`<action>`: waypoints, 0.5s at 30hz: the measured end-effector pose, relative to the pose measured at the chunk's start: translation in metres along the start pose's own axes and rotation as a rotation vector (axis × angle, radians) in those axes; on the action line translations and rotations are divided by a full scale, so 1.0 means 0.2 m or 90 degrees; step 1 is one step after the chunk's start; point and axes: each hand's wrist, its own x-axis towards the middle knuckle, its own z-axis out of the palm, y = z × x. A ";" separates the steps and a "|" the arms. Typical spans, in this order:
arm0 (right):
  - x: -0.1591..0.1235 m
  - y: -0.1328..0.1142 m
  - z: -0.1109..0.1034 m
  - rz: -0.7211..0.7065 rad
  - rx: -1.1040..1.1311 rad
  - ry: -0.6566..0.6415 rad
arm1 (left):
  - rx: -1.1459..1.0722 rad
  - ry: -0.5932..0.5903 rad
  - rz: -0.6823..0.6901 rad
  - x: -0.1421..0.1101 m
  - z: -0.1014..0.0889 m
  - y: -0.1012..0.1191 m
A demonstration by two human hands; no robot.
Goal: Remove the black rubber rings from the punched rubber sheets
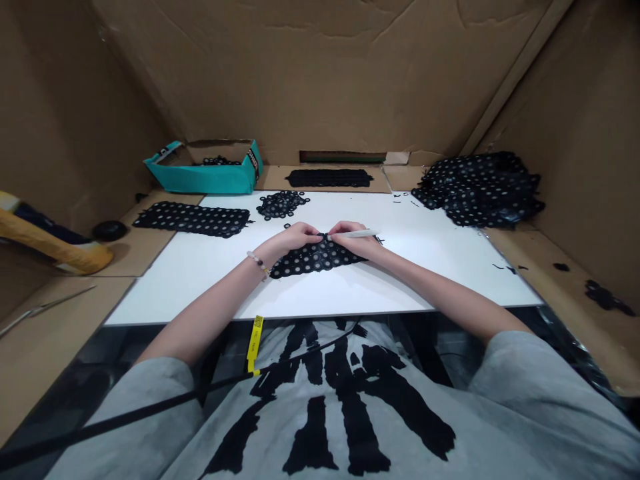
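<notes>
A black sheet (320, 257) patterned with rows of pale round spots lies on the white board, in front of my body. My left hand (300, 237) is closed in a pinch at the sheet's far edge, thumb and forefinger together. Close beside it, my right hand (353, 240) grips a slim white pen-like tool (361, 233), its tip at the same edge near my left fingertips. The right hand and forearm cover the sheet's right end. Just beyond my left hand sits a small heap of black rings (281, 204).
A teal box (205, 179) with black rings stands back left, near another spotted sheet (193, 219). Stacked black strips (329, 178) lie at the back. A large spotted pile (480, 190) sits back right. Tweezers (47, 307) and a yellow roll (60, 243) are left. Cardboard walls surround the board.
</notes>
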 end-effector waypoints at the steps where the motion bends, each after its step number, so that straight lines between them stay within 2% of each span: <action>1: 0.00 0.00 0.01 -0.012 -0.027 0.017 | -0.010 -0.005 -0.004 0.00 -0.01 0.00; 5: 0.00 0.00 0.05 -0.060 -0.081 0.054 | -0.051 -0.040 -0.014 0.01 -0.03 -0.01; 9: 0.01 0.02 0.05 -0.038 -0.052 0.031 | -0.046 -0.086 0.007 0.00 -0.05 0.00; 15: 0.05 0.07 -0.01 0.035 0.053 -0.025 | 0.103 -0.006 0.082 -0.02 -0.02 0.03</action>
